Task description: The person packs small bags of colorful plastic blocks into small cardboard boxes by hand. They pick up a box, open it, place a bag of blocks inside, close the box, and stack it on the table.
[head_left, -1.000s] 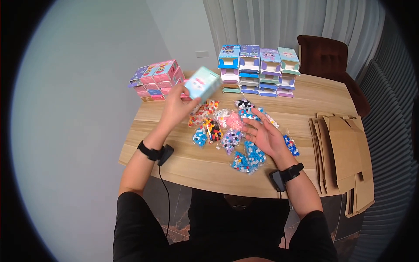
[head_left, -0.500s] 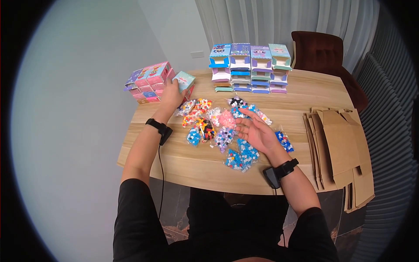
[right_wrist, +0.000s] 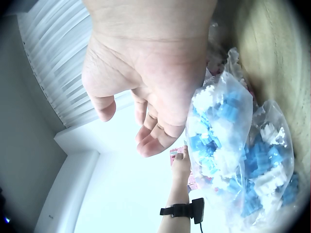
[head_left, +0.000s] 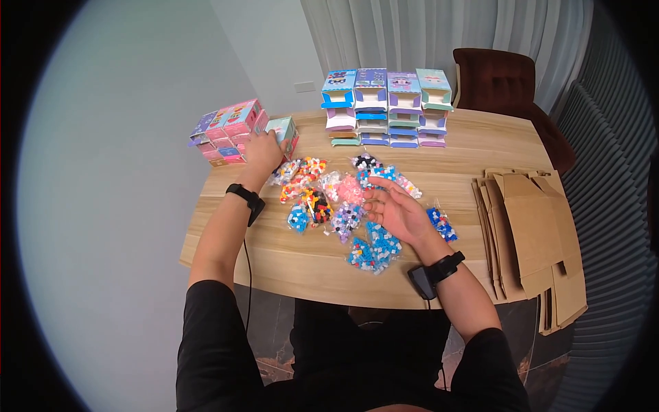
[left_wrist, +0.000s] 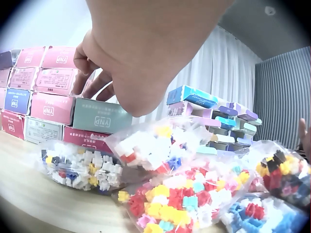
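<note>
My left hand (head_left: pixel 263 150) is at the right end of the stack of pink boxes, gripping a mint-green box (head_left: pixel 282 126) from above. In the left wrist view that mint box (left_wrist: pixel 98 116) sits level with the second row, over a dark pink box (left_wrist: pixel 86 137), with my fingers (left_wrist: pixel 101 83) at its left beside the pink boxes. The thumb is hidden there. My right hand (head_left: pixel 401 211) hovers palm inward over clear bags of small toy bricks, fingers loosely bent and holding nothing. Blue-and-white brick bags (right_wrist: pixel 221 141) lie close beneath it in the right wrist view.
Several bags of coloured bricks (head_left: pixel 317 206) cover the table's middle. Opened boxes (head_left: pixel 388 110) are stacked at the back, their flaps facing me. Flattened brown cardboard (head_left: pixel 542 233) leans along the right edge. Beyond the table stands a brown chair (head_left: pixel 494 82).
My left hand has carried the mint-green box from above the brick bags leftward and down to the end of the pink stack. The right hand stays raised over the bags.
</note>
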Motion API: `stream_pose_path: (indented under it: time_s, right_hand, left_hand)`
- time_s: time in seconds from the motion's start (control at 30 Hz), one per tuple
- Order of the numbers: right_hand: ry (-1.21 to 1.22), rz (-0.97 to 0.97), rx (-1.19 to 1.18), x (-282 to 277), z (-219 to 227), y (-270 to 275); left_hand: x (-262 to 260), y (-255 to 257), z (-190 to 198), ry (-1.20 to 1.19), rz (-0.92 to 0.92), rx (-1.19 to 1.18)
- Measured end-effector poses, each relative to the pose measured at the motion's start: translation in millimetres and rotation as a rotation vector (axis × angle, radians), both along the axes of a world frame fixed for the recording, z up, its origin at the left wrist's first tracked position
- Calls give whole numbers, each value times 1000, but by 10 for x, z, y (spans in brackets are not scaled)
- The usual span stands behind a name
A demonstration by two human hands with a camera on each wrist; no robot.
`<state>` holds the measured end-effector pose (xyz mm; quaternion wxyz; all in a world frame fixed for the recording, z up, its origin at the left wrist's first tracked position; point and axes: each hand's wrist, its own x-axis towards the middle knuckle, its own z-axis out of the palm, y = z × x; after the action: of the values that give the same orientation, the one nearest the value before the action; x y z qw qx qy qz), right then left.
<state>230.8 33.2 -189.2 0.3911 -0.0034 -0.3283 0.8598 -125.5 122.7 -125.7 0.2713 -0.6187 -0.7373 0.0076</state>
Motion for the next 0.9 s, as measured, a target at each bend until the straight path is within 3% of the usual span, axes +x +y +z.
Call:
stream_pose_path:
  time_s: [0.2, 0.5, 0.7, 0.8, 0.9]
  right_hand:
    - [-6, -2, 2, -3, -7, 7]
    - [14, 3, -14, -2, -35, 20]
    - [18, -17, -56, 23, -38, 14]
    - [36, -16, -68, 17, -58, 39]
    - [45, -14, -78, 8, -74, 34]
  left_hand:
    - [-67, 39, -43, -102, -65, 35]
    - [52, 82, -83, -166, -340, 98]
    - [351, -358, 21, -623, -481, -48]
    - [415, -672, 118, -1100, -399, -173]
    - [433, -866, 101, -1131, -458, -318]
